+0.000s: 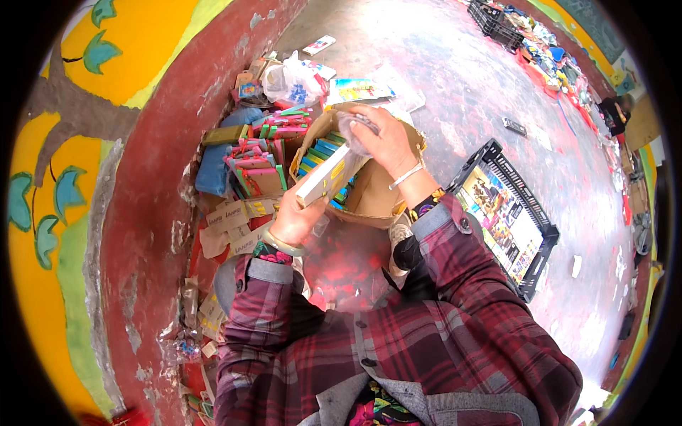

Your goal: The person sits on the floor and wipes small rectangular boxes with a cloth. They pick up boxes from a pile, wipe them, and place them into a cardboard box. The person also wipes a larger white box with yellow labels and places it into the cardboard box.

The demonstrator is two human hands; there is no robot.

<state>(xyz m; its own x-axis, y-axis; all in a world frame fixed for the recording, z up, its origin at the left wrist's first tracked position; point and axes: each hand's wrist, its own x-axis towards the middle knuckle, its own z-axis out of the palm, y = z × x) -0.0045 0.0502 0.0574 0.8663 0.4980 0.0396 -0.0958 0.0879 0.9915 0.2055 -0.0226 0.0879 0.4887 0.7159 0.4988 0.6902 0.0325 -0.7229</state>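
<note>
My left hand (293, 219) is closed around the lower end of a flat white box (332, 175) with yellow marks on its side. The box is tilted, its far end raised. Crumpled clear plastic (353, 130) is pinched in my right hand (389, 142) at the box's far end; whether it is still joined to the box I cannot tell. Below both hands stands an open brown carton (380, 193). Several blue and yellow-green packs (320, 153) line its left side, partly hidden by the white box and my hands.
Left of the carton, pink and green items (259, 167) are stacked beside a blue bundle (212, 170) against the wall. A clear plastic bag (291, 82) lies beyond them. To the right is a black crate (543, 245) with printed sheets. Cardboard pieces (229, 227) lie near my left arm.
</note>
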